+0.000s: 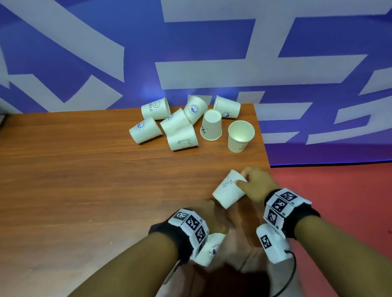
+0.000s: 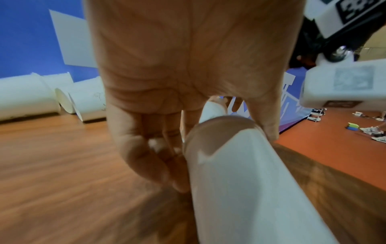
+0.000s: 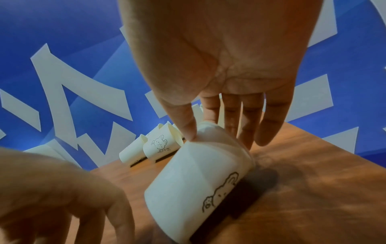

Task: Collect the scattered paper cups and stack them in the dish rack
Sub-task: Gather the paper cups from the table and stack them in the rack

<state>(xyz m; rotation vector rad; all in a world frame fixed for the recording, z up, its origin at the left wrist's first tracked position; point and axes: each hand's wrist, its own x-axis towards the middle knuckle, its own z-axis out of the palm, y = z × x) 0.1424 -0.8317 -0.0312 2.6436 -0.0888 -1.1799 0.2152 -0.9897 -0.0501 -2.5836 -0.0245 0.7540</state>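
While eight white paper cups [image 1: 182, 139] lie scattered, I hold two.
Left hand [image 1: 214, 214] grips the whale-logo cup [image 1: 209, 249], right hand [image 1: 256, 180] the "Hi" cup [image 1: 228, 192].

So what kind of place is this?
Probably a hall or studio set up for recording, not a home: a big blue-and-white banner behind the wooden table, a red floor, and coded marker bands on both wrists.

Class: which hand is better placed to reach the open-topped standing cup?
Right, likely: the right hand is nearer the standing cup, though it holds a bear cup; the left hand, farther back, holds a second cup.
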